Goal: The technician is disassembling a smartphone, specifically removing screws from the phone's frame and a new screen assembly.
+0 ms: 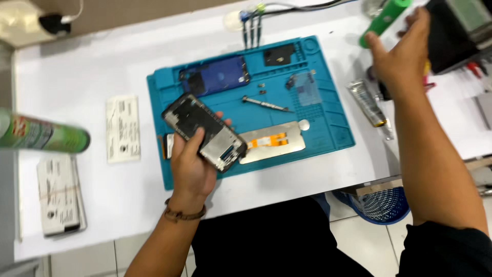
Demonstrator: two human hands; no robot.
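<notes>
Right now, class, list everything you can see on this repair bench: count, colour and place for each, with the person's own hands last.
Blue silicone work mat: one, blue, centre of white table.
Dark blue phone back cover: one, mat's upper left.
Slim metal screwdriver: one, silver, mid mat.
Silver display panel with orange flex cable: one, mat's lower part.
Small metal glue tube: one, silver, right of mat.
Printed paper slip: one, white, left of mat.
Blue mesh waste basket: one, under the table's edge.
Black phone frame: one, in left hand.
Green cylindrical bottle: one, at right hand.
Left hand: grips frame.
Right hand: closes on bottle.
</notes>
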